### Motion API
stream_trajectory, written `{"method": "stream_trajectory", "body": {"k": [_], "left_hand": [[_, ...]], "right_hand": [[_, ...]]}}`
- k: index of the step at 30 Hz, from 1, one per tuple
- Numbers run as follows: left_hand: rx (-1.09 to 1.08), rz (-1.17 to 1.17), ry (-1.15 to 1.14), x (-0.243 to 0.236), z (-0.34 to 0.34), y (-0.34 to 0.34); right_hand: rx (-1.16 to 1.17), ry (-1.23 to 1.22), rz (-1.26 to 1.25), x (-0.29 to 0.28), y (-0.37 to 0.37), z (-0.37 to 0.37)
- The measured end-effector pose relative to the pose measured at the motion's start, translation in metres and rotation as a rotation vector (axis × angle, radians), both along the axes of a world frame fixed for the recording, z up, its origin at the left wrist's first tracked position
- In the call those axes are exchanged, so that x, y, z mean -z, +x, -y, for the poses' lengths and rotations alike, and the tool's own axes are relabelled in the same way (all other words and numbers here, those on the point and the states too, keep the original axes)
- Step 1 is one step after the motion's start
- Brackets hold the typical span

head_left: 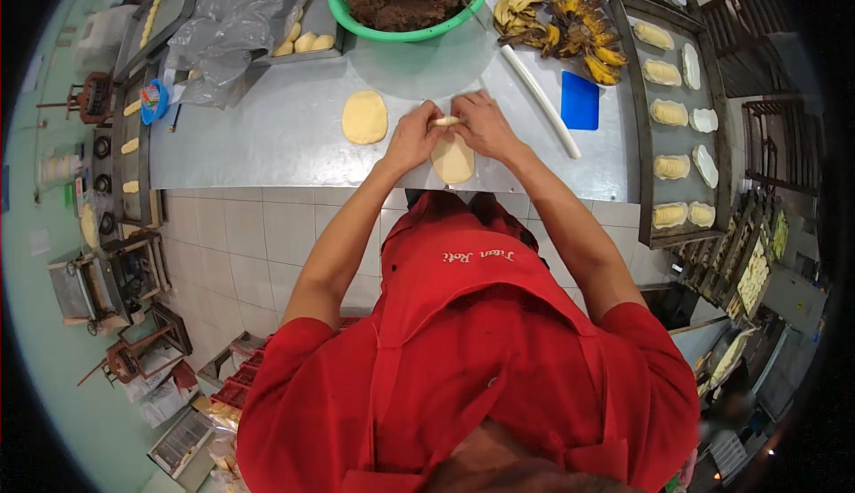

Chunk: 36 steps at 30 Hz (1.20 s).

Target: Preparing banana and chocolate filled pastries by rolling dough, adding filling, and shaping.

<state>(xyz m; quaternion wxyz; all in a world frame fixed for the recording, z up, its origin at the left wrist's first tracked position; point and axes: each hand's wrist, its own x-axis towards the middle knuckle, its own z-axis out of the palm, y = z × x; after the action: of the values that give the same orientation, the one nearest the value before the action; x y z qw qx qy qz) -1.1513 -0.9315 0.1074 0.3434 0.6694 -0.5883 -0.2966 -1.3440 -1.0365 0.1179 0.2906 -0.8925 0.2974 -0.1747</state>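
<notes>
A flat piece of pale dough [453, 162] lies on the metal table close to its front edge. Its far end is curled into a narrow roll, pinched between the fingers of both hands. My left hand [415, 138] grips the roll's left end, and my right hand [484, 125] grips the right end. Whether a filling sits inside the roll is hidden. Just left of my left hand rests a second flat oval of dough [364, 117], touched by neither hand.
Beyond my hands stands a green basin [408, 35] of dark brown filling. Bananas [570, 28], a white rolling pin [541, 101] and a blue scraper [580, 100] lie to the right, beside a tray [675, 141] of shaped dough. Plastic sheeting [233, 30] covers a tray at left.
</notes>
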Motion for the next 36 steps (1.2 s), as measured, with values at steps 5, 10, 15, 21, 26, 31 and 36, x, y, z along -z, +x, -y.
{"method": "stream_trajectory", "body": {"k": [5,10,15,21,26,31,36], "left_hand": [[-0.005,-0.259,0.211,-0.078,-0.023,0.018],[0.006,-0.119,0.078,-0.143,-0.010,0.036],[-0.015,0.158,-0.369,-0.094,-0.009,0.052],[0.261,0.417,-0.061,-0.009,-0.100,0.027],[0.264,0.451,-0.079,-0.045,-0.088,0.037],[-0.125,0.346,-0.274,-0.030,-0.017,0.156],[-0.123,0.605,-0.063,-0.026,0.083,0.318]], "right_hand": [[-0.114,0.551,-0.071,-0.065,-0.002,0.003],[-0.085,0.374,0.041,-0.124,0.019,0.013],[-0.005,-0.140,0.054,-0.095,0.040,-0.001],[-0.218,-0.282,-0.145,-0.004,-0.006,-0.084],[0.040,-0.234,0.008,0.004,-0.022,-0.060],[0.627,-0.576,-0.209,0.020,-0.072,-0.012],[0.784,-0.432,-0.273,0.038,-0.083,-0.013]]}}
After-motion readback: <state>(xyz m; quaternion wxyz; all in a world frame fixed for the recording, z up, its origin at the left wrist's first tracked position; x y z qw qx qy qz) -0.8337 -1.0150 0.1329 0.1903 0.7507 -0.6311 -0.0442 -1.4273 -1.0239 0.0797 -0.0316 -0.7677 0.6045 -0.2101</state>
